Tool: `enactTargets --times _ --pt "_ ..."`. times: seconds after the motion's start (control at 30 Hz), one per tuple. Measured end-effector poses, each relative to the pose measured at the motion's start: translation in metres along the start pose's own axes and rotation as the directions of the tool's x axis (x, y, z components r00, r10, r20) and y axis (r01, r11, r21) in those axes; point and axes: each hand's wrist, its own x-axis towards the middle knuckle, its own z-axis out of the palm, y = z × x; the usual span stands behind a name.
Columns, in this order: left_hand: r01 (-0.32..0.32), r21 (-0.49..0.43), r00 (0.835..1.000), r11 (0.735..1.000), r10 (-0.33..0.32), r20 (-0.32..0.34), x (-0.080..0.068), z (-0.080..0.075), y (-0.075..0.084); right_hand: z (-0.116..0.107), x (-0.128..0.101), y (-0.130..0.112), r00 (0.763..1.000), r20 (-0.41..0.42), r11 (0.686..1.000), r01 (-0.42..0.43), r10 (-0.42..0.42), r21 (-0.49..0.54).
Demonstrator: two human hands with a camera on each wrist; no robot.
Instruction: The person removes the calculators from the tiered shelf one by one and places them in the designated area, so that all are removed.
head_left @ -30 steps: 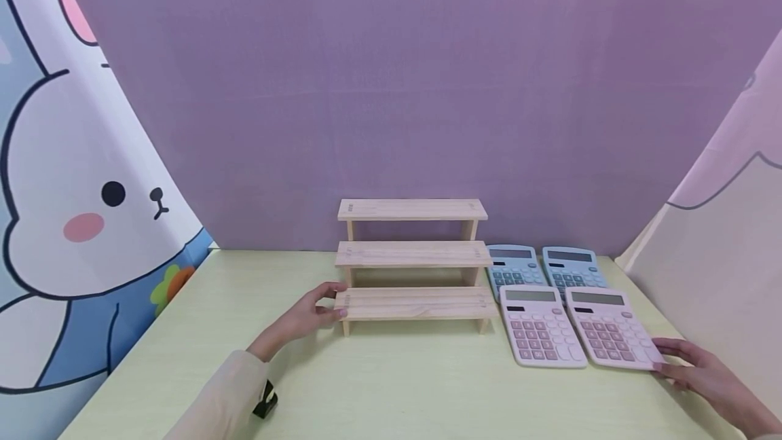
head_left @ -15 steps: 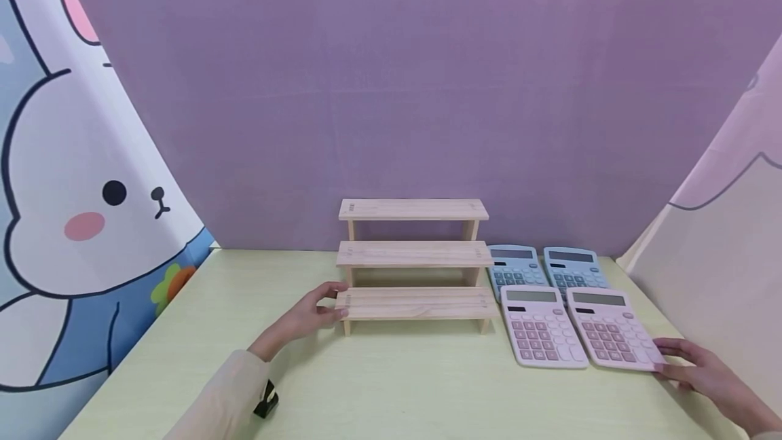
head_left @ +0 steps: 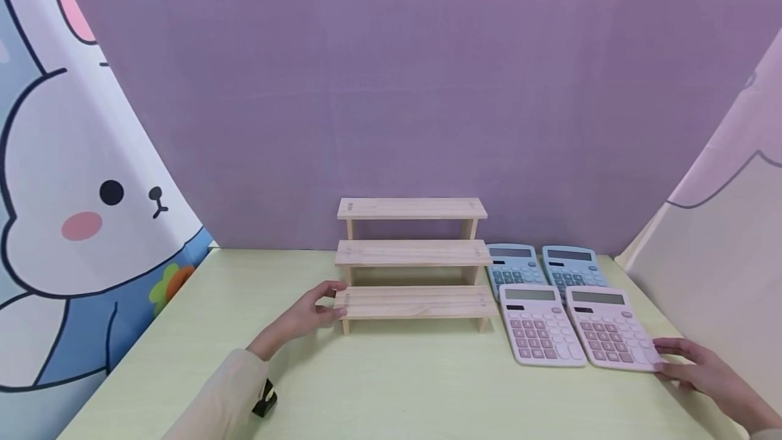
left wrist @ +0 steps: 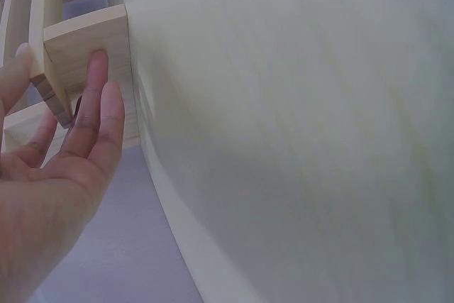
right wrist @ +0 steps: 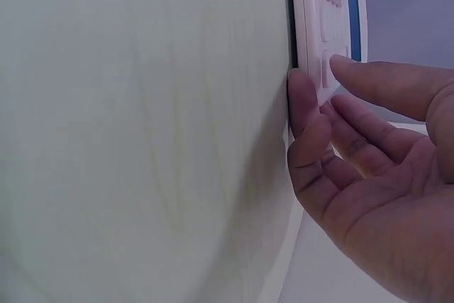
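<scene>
Pink calculator: the near right pink calculator (head_left: 611, 326) lies flat on the counter (head_left: 391, 386), at the right end of a block of four, its long axis running away from the person with the display at the far end.
Right hand: the right hand (head_left: 696, 367) sits at that calculator's near right corner, fingers (right wrist: 306, 115) straight and loosely spread, the tips touching its edge; the wrist view shows the thumb over the keys and a fingertip against the rim, with no closed grip.
Key relation: the calculator lies directly ahead and to the left of the right hand, which is by far the nearer of the two hands.
Neighbours: a second pink calculator (head_left: 540, 324) lies just beside it on the left; two blue calculators (head_left: 512, 265) (head_left: 572, 265) lie behind the pink pair.
Wooden stand: a three-step wooden stand (head_left: 414, 257) stands left of the calculators, long axis across the counter, against the purple backdrop (head_left: 391, 87).
Left hand: the left hand (head_left: 308, 318) is at the left end of the stand's lowest step, thumb above and straight fingers (left wrist: 92, 97) against the end board, well apart from the calculators.
Surroundings: a rabbit-print cloth (head_left: 79, 209) hangs at left.
</scene>
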Motion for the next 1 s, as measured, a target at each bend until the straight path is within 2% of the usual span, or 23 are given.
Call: enactTargets --times 0.27,0.5,0.73,1.0 --pt "0.008 -0.012 1.000 1.000 -0.007 0.018 0.000 0.000 0.004 0.001 -0.004 -0.009 0.999 -0.012 0.998 0.031 -0.032 -0.059" --pt "-0.001 0.023 1.000 1.000 0.001 0.024 0.001 0.001 0.004 0.002 -0.007 -0.014 0.999 -0.029 0.994 0.035 -0.038 -0.102" --pt "-0.033 0.076 0.999 0.997 0.030 0.042 0.000 0.001 0.007 0.003 -0.006 -0.016 0.986 -0.128 0.992 0.096 -0.106 -0.082" --pt "-0.056 0.137 0.998 0.989 0.052 0.036 -0.009 -0.008 0.003 0.010 0.000 -0.035 0.968 -0.176 0.983 0.182 -0.181 -0.013"
